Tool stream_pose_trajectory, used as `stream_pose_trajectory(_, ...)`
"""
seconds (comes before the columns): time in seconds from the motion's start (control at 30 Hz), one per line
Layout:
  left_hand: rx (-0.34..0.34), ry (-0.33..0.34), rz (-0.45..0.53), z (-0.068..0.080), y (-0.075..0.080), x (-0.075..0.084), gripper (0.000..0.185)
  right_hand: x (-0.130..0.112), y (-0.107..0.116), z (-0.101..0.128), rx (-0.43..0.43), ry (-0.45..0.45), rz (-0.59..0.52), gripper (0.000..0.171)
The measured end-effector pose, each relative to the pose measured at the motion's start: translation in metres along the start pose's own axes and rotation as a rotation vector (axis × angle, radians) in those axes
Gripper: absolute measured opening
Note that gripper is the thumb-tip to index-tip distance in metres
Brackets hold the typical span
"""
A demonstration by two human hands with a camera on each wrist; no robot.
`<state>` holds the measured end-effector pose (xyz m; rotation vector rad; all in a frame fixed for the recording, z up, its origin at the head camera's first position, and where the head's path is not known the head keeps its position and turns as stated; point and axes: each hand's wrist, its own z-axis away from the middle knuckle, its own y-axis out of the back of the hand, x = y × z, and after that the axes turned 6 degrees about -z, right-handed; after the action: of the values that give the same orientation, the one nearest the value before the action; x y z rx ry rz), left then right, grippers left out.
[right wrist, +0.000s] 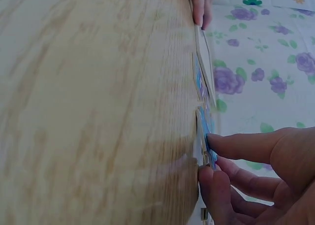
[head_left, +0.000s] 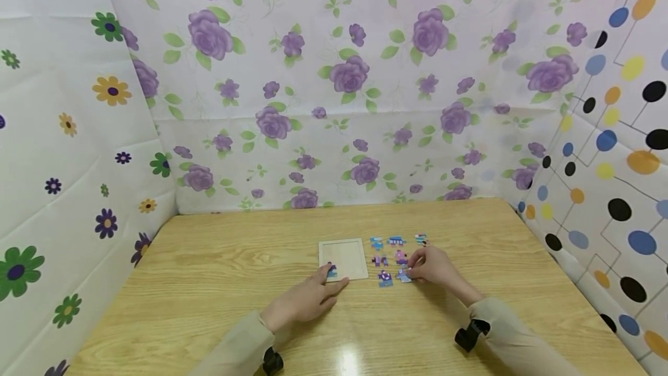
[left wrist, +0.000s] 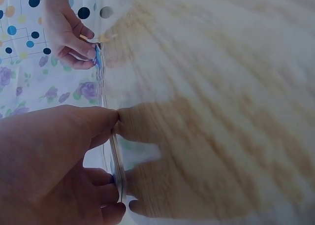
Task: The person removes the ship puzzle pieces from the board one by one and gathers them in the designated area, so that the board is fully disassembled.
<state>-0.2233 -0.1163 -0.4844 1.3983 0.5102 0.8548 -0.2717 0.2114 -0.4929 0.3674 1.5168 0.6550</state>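
Note:
A pale square puzzle tray [head_left: 348, 255] lies on the wooden table [head_left: 219, 283]. My left hand [head_left: 327, 281] rests at the tray's near left corner, with its fingertips [left wrist: 116, 179] touching a blue and purple piece [head_left: 331, 271] that lies there. Right of the tray, several loose blue and purple pieces [head_left: 387, 257] are spread out. My right hand [head_left: 413, 274] pinches the nearest right piece [head_left: 403, 275] between thumb and fingers; the right wrist view shows this blue piece [right wrist: 207, 136] edge-on, low on the table. In the left wrist view, the right hand [left wrist: 69, 35] holds the same piece [left wrist: 98, 57].
Flowered cloth walls [head_left: 334, 91] close in the table at the back and left. A dotted cloth [head_left: 610, 149] stands at the right. Bare wood stretches left of the tray and along the near edge.

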Motion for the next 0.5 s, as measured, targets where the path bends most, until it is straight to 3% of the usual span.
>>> stream_pose_trajectory(0.5,0.021,-0.002,0.013,-0.0002,-0.004,-0.0016,0.048,-0.0061,0.0009,0.0017,-0.023,0.028,0.062,0.008)
